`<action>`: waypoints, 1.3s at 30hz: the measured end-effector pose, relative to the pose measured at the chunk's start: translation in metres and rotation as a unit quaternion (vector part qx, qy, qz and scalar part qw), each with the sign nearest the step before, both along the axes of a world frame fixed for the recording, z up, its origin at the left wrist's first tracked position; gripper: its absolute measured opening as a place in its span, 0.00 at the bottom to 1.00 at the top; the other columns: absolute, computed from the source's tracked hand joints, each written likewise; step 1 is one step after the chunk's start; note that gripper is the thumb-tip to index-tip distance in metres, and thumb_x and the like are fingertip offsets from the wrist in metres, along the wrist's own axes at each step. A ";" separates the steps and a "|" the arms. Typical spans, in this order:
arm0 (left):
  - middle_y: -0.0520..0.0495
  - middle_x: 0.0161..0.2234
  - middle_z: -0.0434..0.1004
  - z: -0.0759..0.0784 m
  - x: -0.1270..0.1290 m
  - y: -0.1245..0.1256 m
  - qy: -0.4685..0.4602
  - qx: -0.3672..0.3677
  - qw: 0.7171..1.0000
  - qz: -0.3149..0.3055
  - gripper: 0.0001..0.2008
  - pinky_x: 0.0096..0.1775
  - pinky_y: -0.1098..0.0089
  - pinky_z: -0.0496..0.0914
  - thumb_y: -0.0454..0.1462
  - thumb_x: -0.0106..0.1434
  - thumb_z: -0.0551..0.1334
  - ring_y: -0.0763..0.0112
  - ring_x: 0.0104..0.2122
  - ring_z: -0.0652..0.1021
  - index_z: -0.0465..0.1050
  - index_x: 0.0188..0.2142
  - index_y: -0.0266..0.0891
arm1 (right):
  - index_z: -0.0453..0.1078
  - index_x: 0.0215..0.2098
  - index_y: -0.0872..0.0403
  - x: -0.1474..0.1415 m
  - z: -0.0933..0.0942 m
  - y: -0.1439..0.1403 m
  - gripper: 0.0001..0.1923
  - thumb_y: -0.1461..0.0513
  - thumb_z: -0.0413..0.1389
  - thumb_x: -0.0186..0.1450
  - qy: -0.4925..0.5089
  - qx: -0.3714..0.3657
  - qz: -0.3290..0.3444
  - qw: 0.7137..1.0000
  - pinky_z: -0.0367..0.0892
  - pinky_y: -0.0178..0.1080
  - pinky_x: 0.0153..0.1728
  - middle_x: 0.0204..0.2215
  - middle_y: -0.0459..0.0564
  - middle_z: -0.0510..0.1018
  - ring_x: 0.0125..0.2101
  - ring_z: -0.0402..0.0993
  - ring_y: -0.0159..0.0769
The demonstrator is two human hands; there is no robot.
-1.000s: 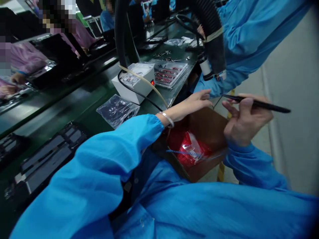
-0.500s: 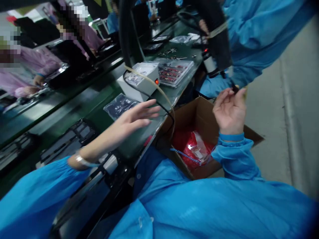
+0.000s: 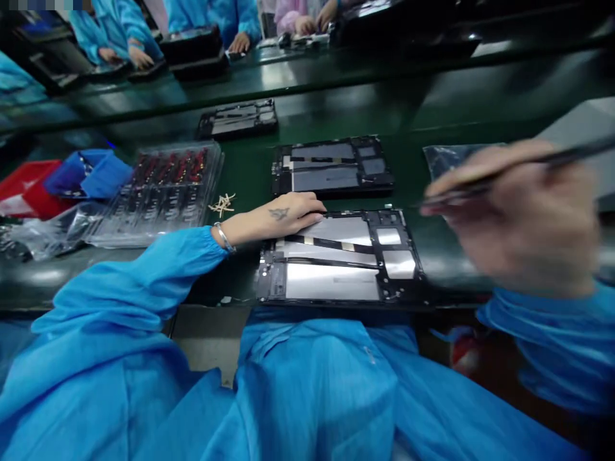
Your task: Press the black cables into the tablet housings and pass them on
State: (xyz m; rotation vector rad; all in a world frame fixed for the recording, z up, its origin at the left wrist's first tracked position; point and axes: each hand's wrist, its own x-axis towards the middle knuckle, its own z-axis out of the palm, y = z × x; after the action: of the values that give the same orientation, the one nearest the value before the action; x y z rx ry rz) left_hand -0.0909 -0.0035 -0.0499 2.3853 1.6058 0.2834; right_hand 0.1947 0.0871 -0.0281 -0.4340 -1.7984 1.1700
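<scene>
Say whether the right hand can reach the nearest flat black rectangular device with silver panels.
Probably yes: the right hand, holding a slim black tool, looks near the device, nothing visible between; the left hand covers only a corner.

The bare left hand, dark tattoo on its back, lies palm down beyond the near edge of the dark green, glossy surface, its fingers bent. Its wrist, ringed by a silver metal bracelet, leaves a loose blue fabric sleeve. The blurred, bare right hand is raised, fingers pinched together, pointing leftward.
</scene>
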 end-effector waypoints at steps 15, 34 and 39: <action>0.40 0.48 0.74 -0.025 0.000 -0.010 -0.058 0.036 0.998 -0.006 0.21 0.45 0.65 0.68 0.42 0.78 0.48 0.60 0.46 0.74 0.72 0.60 0.37 | 0.80 0.36 0.47 -0.061 -0.024 0.013 0.10 0.52 0.61 0.71 -0.240 0.081 -0.003 0.967 0.75 0.42 0.33 0.35 0.45 0.83 0.34 0.81 0.39; 0.39 0.50 0.74 -0.020 0.004 -0.011 -0.043 0.022 0.999 0.007 0.20 0.40 0.67 0.67 0.40 0.77 0.49 0.61 0.45 0.75 0.72 0.60 0.37 | 0.79 0.37 0.48 -0.065 -0.018 0.010 0.08 0.54 0.62 0.70 -0.251 0.040 0.016 0.967 0.78 0.41 0.33 0.35 0.45 0.82 0.33 0.83 0.39; 0.40 0.51 0.75 -0.019 0.004 -0.012 -0.042 0.022 0.999 0.011 0.20 0.41 0.67 0.67 0.39 0.78 0.49 0.62 0.45 0.75 0.72 0.61 0.38 | 0.79 0.36 0.51 -0.065 -0.018 0.010 0.08 0.56 0.63 0.70 -0.241 0.034 0.010 0.970 0.79 0.36 0.35 0.34 0.45 0.82 0.33 0.83 0.35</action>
State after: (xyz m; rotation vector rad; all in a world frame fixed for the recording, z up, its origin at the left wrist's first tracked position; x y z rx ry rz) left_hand -0.0869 -0.0152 -0.0691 2.3566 1.6041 0.4200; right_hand 0.1296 0.0973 -0.0459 -0.7085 -2.2546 1.0720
